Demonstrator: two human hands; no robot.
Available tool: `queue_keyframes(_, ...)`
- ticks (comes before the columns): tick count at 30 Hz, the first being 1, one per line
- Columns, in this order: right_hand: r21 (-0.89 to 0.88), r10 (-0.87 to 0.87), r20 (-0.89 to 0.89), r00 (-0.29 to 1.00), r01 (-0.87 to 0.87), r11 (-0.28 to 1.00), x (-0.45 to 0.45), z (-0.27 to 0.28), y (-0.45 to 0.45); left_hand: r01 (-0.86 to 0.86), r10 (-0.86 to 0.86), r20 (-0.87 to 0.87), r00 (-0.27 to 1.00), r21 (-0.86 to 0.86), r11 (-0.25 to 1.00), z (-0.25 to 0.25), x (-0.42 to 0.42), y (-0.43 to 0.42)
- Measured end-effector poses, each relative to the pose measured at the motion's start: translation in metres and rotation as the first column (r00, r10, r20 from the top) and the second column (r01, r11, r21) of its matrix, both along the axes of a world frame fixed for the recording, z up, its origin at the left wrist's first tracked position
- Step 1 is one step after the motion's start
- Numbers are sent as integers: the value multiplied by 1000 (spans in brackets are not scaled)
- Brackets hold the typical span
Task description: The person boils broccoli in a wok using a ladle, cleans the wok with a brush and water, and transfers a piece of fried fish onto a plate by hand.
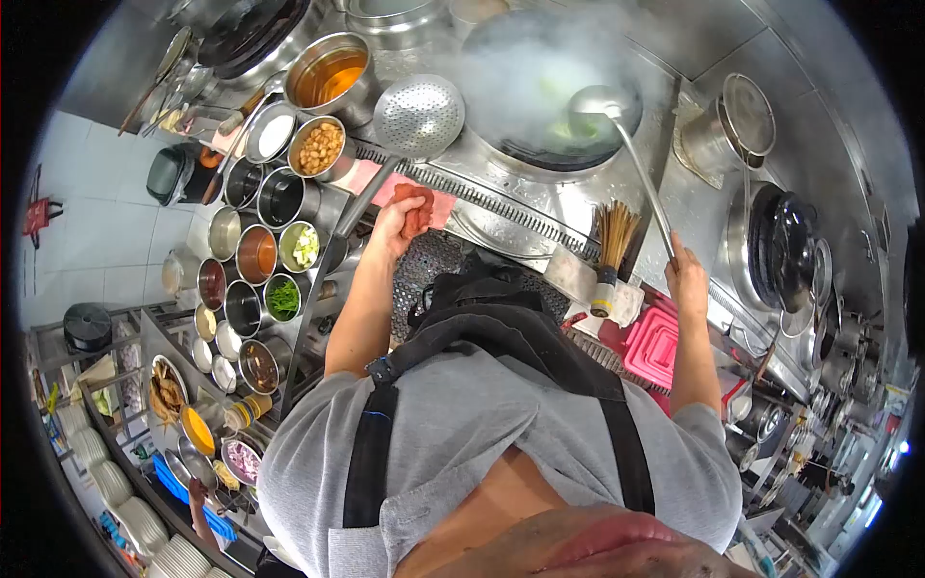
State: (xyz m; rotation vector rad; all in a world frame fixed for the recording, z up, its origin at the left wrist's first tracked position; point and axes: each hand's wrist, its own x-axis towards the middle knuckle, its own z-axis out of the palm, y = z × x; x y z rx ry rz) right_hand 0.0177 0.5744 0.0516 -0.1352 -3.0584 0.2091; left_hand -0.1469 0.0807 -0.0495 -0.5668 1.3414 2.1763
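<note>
You see through a single camera worn on your own head, looking forward and steeply down. Its very wide lens rounds the scene and blackens the corners. Your shirt (458,414) lies close below it, filling the 6 o'clock side. Your left hand (393,229) shows toward 10 o'clock and your right hand (686,275) at 3 o'clock, both farther off than your chest. Beyond them, the view reaches the wok (554,159) at 1 o'clock. At the outer edges, it takes in stacked bowls (116,482) at 8 o'clock and hanging cookware (858,337) toward 4 o'clock, small and bent.
</note>
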Motion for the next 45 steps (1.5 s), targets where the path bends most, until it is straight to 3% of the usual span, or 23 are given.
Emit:
queue_keyframes(1, -41, -41, -27, 999, 40, 998, 11, 4, 0, 31, -38, -63, 997, -105, 994, 5, -7, 8)
queue_keyframes(2, -33, -46, -29, 999, 46, 998, 21, 9, 1, 91, -104, -132, 986, -100, 991, -12, -21, 11)
queue_keyframes(6, -80, -97, -33, 995, 94, 992, 59, 44, -1, 135, -128, -145, 981, 41, 990, 20, -63, 55)
queue_keyframes(8, -64, -101, 27, 994, 103, 993, 67, 55, -2, 249, -262, -79, 962, -149, 957, 37, -82, 82)
queue_keyframes(11, 47, -46, 98, 994, 42, 998, 55, 43, 2, 302, -310, -12, 951, -201, 932, 47, -104, 129)
queue_keyframes(13, 43, -14, 136, 991, 8, 999, 28, 18, 2, 458, -458, 33, 888, -141, 878, 16, -128, 150)
queue_keyframes(17, -99, -60, 114, 992, 71, 993, -44, -33, -17, 279, -277, 31, 960, -145, 949, -30, -141, 180)
queue_keyframes(18, -103, -48, 115, 992, 60, 993, -63, -50, -22, 290, -287, 43, 957, -80, 954, -23, -138, 176)
queue_keyframes(20, -104, -159, 130, 979, 173, 979, -98, -79, -34, 255, -254, 28, 967, -106, 961, -19, -136, 176)
queue_keyframes(25, -335, -162, 71, 984, 177, 925, -139, -63, -52, 289, -292, 27, 956, -246, 925, -10, -135, 172)
queue_keyframes(27, -457, -271, 96, 958, 285, 843, -135, -58, -48, 325, -327, 17, 945, -181, 928, -14, -136, 173)
queue_keyframes(32, -443, -319, 79, 944, 320, 837, -145, -67, -52, 375, -377, 54, 924, -308, 875, -9, -137, 173)
queue_keyframes(35, -582, -239, 98, 966, 251, 773, -158, -80, -57, 399, -390, 97, 916, -343, 850, -3, -137, 174)
queue_keyframes(37, -736, -180, 285, 941, 336, 587, -159, -81, -65, 387, -372, 113, 921, -365, 847, 2, -134, 175)
queue_keyframes(38, -736, -174, 315, 933, 356, 576, -152, -62, -70, 376, -355, 127, 926, -379, 846, 3, -132, 176)
queue_keyframes(39, -732, -172, 320, 932, 358, 580, -142, -65, -67, 374, -352, 131, 927, -374, 848, -2, -134, 176)
queue_keyframes(41, -544, -74, 11, 997, 69, 836, -116, -73, -53, 403, -369, 163, 915, -317, 858, -15, -138, 173)
queue_keyframes(45, -475, -161, 40, 986, 160, 865, -52, -57, -34, 393, -369, 136, 919, -324, 860, -5, -133, 173)
